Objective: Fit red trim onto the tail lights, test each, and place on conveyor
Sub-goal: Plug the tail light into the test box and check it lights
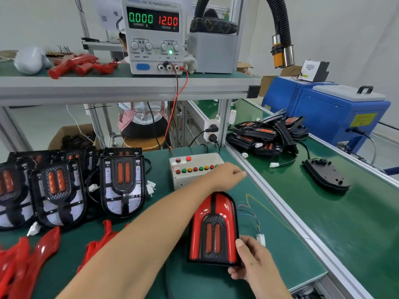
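Head view, near edge first: at about five o'clock the right hand (252, 262) grips the lower right corner of the trimmed tail light (213, 229), thumb on the face and the other fingers curled under the edge, while the lamp lies flat on the green desk (287, 251), red trim already seated round its black centre. It looks like a light, stiff moulded shell; the glossy red lens would likely be slippery and easy to scuff, so the black rim at the sides seems the safer hold, with its trailing wire lead and white plug (260, 239) at three o'clock kept from snagging. Farther off, the left hand (231, 173) reaches across at twelve o'clock to the test box (194, 169); its fingers look loosely curled by the box's right end, and whether they press anything cannot be told. Untrimmed lamps (122, 182) sit at ten o'clock, loose red trims (32, 262) at eight, and the conveyor (356, 223) runs at two o'clock.
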Available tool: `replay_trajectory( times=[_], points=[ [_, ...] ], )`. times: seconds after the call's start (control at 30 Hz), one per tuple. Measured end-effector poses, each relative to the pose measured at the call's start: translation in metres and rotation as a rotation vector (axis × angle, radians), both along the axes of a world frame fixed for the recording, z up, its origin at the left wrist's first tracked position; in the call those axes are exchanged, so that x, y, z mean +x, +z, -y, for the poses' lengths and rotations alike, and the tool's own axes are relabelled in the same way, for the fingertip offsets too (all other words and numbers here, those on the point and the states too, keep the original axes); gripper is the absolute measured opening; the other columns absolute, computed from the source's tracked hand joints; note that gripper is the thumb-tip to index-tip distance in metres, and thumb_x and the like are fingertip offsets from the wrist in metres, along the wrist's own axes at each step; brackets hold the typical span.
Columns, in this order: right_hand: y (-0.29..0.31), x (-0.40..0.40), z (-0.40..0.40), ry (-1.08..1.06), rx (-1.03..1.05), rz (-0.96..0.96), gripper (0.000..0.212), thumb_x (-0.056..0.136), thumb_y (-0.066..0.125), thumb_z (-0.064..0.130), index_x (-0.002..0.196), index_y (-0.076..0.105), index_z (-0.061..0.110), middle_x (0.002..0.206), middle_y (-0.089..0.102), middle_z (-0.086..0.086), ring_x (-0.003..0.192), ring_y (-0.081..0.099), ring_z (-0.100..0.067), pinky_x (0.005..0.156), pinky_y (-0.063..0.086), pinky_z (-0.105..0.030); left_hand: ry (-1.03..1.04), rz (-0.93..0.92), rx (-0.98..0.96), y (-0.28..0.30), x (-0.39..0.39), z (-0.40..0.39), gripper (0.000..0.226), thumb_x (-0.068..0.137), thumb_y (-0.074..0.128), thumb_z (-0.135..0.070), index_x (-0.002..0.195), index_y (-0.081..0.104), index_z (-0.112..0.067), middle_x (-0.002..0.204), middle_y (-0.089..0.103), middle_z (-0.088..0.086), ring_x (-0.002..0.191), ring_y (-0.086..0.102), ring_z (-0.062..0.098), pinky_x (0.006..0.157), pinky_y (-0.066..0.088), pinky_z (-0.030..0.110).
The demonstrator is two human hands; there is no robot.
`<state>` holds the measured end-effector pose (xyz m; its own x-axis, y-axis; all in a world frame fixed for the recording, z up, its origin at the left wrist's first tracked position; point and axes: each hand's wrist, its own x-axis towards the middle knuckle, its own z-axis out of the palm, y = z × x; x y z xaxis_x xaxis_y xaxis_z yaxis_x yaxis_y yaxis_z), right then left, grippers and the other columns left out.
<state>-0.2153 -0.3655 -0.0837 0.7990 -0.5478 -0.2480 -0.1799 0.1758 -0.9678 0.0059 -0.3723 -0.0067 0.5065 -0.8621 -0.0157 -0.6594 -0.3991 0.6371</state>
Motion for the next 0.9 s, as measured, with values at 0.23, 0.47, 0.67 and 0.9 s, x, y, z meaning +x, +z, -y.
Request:
replay_trajectory(
  times=[0.23,0.47,0.67,0.9],
  points=[
    [0.000,-0.006,0.017,-0.080,0.028,0.029,0.016,0.104,0.051,0.011,0.109,0.063,0.002,0.072,0.068,-0.017,0.050,0.058,-0.027,0.044,0.052,-0.029,0.167,-0.029,-0.115,-0.009,0.024,-0.046,0.041,0.105,0.047,-0.032,0.087,0.069,-0.003,0.094,0.073,0.011,0.087,0.066,0.026,0.081,0.050,0.039],
    [0.000,-0.002,-0.001,0.066,-0.064,0.010,0.016,0.105,0.049,0.011,0.108,0.063,0.006,0.073,0.072,-0.013,0.053,0.061,-0.027,0.047,0.053,-0.031,0.296,0.092,-0.121,-0.014,0.042,-0.072,0.030,0.102,0.048,-0.017,0.118,0.074,-0.020,0.132,0.067,-0.005,0.113,0.063,0.018,0.099,0.051,0.035],
    [0.003,-0.007,-0.006,0.155,-0.167,-0.036,0.018,0.105,0.048,0.014,0.112,0.064,0.013,0.084,0.075,-0.013,0.057,0.064,-0.026,0.055,0.056,-0.035,0.163,0.276,0.047,-0.022,0.049,-0.071,0.035,0.104,0.046,-0.015,0.131,0.067,-0.021,0.146,0.058,-0.002,0.134,0.051,0.021,0.112,0.042,0.041],
    [0.002,-0.008,-0.009,0.118,-0.135,-0.041,0.018,0.105,0.049,0.016,0.109,0.065,0.010,0.079,0.075,-0.015,0.056,0.064,-0.028,0.053,0.054,-0.035,-0.008,0.328,0.224,-0.015,0.043,-0.044,0.058,0.093,0.041,0.006,0.140,0.058,-0.023,0.165,0.031,-0.013,0.145,0.038,0.025,0.111,0.040,0.045]
  ],
)
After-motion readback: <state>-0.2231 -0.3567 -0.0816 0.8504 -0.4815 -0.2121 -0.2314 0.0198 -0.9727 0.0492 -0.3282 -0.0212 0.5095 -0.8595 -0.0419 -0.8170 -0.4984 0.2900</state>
